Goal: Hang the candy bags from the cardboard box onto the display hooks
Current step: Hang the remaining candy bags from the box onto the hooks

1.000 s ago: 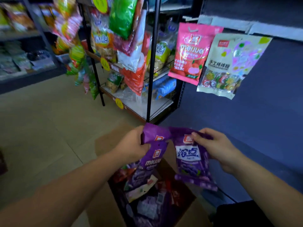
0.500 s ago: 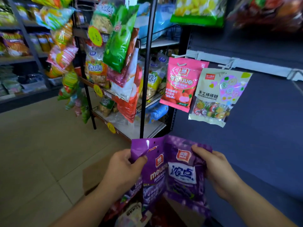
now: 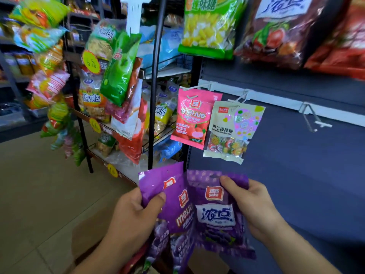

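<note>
Left hand (image 3: 134, 216): grip clenched on a fan of glossy purple "meiju" candy bags (image 3: 173, 200), thumb across the top one. Right hand (image 3: 254, 208): grip pinching the darker purple "yake" candy bag (image 3: 217, 210) by its upper corner. Brown cardboard box (image 3: 88, 240) below, largely hidden (contents unreadable). Step, judged: carrying bags up to the wall. Next: thread a hang hole over the bare white wire hook (image 3: 311, 117), right of the hung pink strawberry bag (image 3: 192, 117).
</note>
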A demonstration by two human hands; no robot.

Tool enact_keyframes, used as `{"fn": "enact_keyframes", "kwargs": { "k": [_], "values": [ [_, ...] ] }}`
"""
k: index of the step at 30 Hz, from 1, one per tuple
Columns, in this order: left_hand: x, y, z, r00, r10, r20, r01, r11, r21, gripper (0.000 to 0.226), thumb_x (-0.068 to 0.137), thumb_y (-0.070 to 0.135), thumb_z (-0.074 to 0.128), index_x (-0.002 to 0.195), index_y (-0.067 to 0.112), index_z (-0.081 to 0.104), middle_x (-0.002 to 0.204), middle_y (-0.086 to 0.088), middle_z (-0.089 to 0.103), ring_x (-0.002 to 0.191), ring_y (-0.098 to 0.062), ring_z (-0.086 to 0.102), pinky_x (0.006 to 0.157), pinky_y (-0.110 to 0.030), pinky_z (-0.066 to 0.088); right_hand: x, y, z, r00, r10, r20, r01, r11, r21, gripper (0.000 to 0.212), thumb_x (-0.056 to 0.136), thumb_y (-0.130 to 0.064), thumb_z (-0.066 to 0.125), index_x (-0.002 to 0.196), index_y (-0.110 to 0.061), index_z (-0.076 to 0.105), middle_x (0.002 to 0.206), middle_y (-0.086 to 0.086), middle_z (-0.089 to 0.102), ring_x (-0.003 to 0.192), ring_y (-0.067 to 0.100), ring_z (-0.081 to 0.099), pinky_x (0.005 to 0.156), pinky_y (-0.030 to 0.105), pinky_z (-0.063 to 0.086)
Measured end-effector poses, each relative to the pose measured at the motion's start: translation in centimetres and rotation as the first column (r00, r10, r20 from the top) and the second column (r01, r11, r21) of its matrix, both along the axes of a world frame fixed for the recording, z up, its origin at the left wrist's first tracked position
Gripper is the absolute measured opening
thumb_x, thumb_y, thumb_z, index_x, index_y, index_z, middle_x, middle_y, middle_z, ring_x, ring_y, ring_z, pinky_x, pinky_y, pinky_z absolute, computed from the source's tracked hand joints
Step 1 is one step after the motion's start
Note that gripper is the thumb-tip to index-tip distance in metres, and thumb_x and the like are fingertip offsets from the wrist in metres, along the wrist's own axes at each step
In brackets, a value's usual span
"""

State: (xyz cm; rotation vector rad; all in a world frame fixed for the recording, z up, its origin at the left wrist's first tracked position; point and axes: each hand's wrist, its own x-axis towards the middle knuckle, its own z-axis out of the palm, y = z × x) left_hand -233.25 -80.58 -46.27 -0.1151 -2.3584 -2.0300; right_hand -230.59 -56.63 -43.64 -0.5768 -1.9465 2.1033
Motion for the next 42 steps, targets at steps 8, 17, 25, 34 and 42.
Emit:
{"fn": "enact_keyframes", "kwargs": {
  "k": [8,17,25,34,42],
  "values": [
    [2.6,7.0,4.8,0.986,-0.095,-0.14,0.078,0.99,-0.119,0.023,0.084,0.022,0.079,0.081,0.045,0.075,0.068,0.011,0.077,0.065,-0.004,0.072,0.064,-0.025,0.056,4.8,4.9,4.9,0.976,-0.197,-0.094,0.198,0.98,-0.002,0.008,0.083,-0.012,0.084,0.077,-0.008,0.081,0.083,0.02,0.079,0.085,0.042,0.078,0.079,0.052,0.064],
    [2.9,15.4,10.6,0.926,-0.288,-0.245,0.255,0.954,-0.158,0.024,0.088,0.008,0.074,0.076,0.029,0.069,0.064,0.026,0.073,0.055,0.008,0.066,0.049,-0.005,0.045,7.0,13.2,9.5,0.892,-0.388,-0.232,0.4,0.917,0.004,0.014,0.086,-0.016,0.083,0.086,-0.004,0.078,0.086,0.026,0.077,0.086,0.047,0.075,0.077,0.064,0.061],
    [1.6,16.8,11.4,0.915,-0.307,-0.261,0.281,0.95,-0.133,0.021,0.09,0.005,0.071,0.083,0.025,0.071,0.065,0.025,0.074,0.06,0.011,0.068,0.049,-0.003,0.044,2.0,16.4,10.2,0.881,-0.349,-0.319,0.391,0.917,0.077,0.007,0.089,-0.019,0.079,0.083,-0.017,0.078,0.086,0.029,0.074,0.085,0.052,0.072,0.074,0.067,0.059],
    [0.6,17.2,10.7,0.945,-0.298,-0.134,0.289,0.953,-0.087,0.014,0.09,0.022,0.072,0.104,0.02,0.07,0.087,0.017,0.079,0.082,-0.004,0.077,0.055,-0.018,0.058,-0.1,18.4,9.5,0.915,-0.254,-0.313,0.29,0.954,0.072,0.009,0.092,-0.013,0.076,0.083,-0.01,0.076,0.078,0.021,0.072,0.072,0.033,0.069,0.073,0.052,0.058],
    [1.6,16.3,11.4,0.943,-0.323,-0.084,0.323,0.946,-0.02,0.012,0.092,0.02,0.069,0.103,0.021,0.072,0.091,0.008,0.081,0.085,-0.01,0.078,0.056,-0.016,0.056,-2.7,18.6,8.1,0.847,-0.411,-0.336,0.48,0.864,0.151,0.01,0.095,-0.02,0.07,0.089,-0.02,0.062,0.083,0.013,0.07,0.078,0.025,0.065,0.076,0.044,0.056]
  ]
}}
